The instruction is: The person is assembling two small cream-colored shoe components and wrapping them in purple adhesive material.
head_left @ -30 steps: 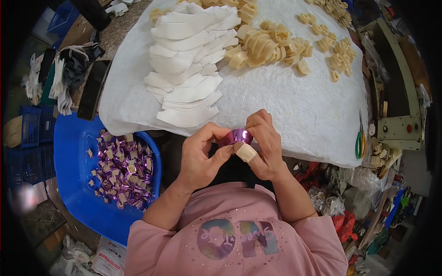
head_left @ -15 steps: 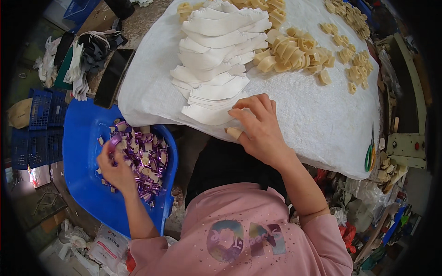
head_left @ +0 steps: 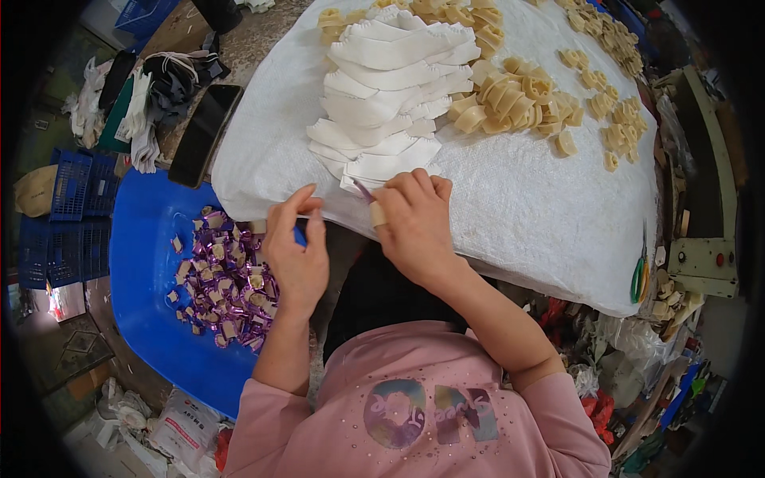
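My right hand [head_left: 414, 227] is at the near edge of the white-covered table, closed on a thin shiny purple piece [head_left: 362, 190] that pokes out past the thumb. A beige band wraps that thumb. Just beyond lies a fanned stack of white curved strips [head_left: 382, 103] with notched edges. To its left my left hand [head_left: 296, 259] hovers with fingers apart and nothing seen in it, between the table edge and a blue tub [head_left: 147, 319]. Many small metallic purple pieces with beige ends [head_left: 227, 275] lie heaped in the tub.
Heaps of curled beige pieces [head_left: 510, 99] lie beyond and right of the strips. A black phone [head_left: 203, 135] rests at the table's left. Scissors with green and orange handles [head_left: 640, 279] hang at the right edge. Blue crates [head_left: 68, 191] stand far left.
My left hand has come out of the tub, right and up, without the purple piece it held. A purple piece now shows in my right hand, which has moved slightly left and closed.
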Motion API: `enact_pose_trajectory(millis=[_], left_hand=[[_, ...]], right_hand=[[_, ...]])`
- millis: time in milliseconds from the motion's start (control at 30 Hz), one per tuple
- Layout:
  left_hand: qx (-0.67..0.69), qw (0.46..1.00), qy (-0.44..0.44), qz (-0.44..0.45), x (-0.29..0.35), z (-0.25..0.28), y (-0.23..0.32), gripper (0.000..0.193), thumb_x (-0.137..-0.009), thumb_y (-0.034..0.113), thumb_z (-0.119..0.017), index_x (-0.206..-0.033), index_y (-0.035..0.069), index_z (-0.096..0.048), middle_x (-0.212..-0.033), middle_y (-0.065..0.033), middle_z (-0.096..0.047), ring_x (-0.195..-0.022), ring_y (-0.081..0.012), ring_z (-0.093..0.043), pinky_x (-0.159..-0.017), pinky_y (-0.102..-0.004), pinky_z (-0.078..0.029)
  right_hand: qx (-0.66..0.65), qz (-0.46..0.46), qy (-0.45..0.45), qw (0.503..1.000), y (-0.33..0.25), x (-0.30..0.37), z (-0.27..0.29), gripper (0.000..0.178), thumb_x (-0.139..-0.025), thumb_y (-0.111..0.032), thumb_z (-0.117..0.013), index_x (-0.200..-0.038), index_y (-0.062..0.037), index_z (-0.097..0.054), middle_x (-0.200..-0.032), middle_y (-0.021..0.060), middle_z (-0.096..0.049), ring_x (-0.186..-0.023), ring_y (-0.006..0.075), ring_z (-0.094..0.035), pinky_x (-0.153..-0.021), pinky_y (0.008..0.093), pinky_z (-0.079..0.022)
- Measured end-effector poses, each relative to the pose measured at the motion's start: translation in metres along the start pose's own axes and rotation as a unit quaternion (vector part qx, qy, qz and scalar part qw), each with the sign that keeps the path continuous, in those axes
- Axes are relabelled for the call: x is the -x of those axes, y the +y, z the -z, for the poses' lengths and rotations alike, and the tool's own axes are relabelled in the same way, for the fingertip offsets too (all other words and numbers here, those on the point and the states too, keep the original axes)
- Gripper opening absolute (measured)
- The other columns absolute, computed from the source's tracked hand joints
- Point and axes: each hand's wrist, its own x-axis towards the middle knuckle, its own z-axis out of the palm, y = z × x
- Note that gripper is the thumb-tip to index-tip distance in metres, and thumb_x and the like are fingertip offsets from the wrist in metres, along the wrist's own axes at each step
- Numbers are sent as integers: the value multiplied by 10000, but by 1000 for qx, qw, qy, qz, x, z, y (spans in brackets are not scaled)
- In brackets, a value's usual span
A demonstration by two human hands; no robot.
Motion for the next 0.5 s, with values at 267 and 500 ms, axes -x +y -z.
enact_pose_trajectory(millis=[267, 500], left_hand=[[-5, 999, -51, 2, -22, -33, 29, 403, -760, -18, -591, -1157, 14, -535, -809, -131, -584, -713, -256, -533, -660, -345, -439], [-70, 993, -5, -93, -20, -39, 9, 261, -753, -70, -562, -982, 38, -626, -750, -91, -518, -645, -201, -505, -602, -295, -432]], right_hand=[[-93, -78, -17, 992, 9, 6, 5, 150, -735, -59, -607, -884, -61, -592, -864, 80, -551, -870, 272, -488, -790, 404, -307], [-298, -367, 235, 849, 32, 13, 53, 60, -868, -47, -493, -894, -16, -537, -791, 10, -481, -733, 84, -421, -657, 219, -361]])
